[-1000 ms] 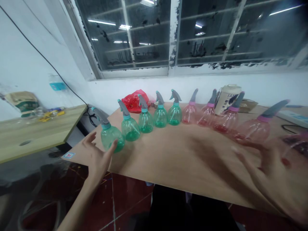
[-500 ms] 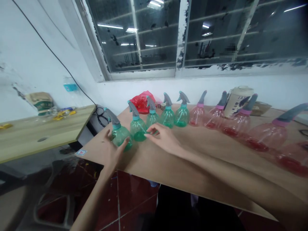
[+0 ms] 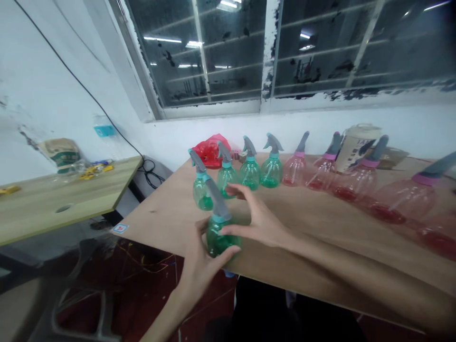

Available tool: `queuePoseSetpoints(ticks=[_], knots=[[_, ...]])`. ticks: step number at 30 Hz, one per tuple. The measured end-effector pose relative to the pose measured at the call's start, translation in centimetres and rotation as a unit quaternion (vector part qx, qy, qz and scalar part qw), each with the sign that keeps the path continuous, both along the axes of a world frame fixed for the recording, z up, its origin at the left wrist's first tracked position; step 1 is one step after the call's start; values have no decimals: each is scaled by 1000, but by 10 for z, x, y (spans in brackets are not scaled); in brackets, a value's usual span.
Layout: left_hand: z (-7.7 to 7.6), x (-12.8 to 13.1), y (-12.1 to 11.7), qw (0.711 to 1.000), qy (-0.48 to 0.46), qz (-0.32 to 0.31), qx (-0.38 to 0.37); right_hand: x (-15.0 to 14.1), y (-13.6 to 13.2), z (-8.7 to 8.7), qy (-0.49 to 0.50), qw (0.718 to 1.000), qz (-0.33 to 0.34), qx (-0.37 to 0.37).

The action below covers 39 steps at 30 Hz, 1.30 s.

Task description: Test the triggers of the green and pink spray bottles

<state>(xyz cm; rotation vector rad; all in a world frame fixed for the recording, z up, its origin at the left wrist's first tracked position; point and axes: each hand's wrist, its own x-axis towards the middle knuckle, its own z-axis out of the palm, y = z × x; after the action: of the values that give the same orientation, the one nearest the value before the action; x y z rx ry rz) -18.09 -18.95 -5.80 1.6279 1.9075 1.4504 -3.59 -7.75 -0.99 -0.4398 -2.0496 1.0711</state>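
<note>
The left hand has drawn one green spray bottle from the row's end toward the worktop's front edge, its grip curled round the body. The right hand's grip is wide beside it (whether its thumb touches, I cannot tell). The bottle, ahead of the other green bottles, now sits between both hands, ready for handling.
</note>
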Motion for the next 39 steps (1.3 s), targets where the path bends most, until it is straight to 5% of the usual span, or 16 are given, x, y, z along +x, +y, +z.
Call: queuePoseSetpoints(ticks=[10, 16, 22, 26, 32, 39], knots=[[1, 112, 78, 978, -30, -187, -84, 93, 38, -6, 78, 984, -151, -46], [1, 149, 114, 950, -35, -297, -83, 141, 59, -13, 87, 971, -209, -75], [-14, 161, 140, 919, -50, -390, -38, 157, 73, -20, 78, 966, -244, -26], [-17, 158, 148, 918, -59, -392, -27, 156, 78, -17, 72, 963, -258, -18], [-11, 147, 157, 917, -52, -396, -19, 147, 89, -12, 88, 981, -173, -18], [-12, 143, 162, 913, -33, -407, -20, 146, 87, -4, 46, 980, -191, 5]])
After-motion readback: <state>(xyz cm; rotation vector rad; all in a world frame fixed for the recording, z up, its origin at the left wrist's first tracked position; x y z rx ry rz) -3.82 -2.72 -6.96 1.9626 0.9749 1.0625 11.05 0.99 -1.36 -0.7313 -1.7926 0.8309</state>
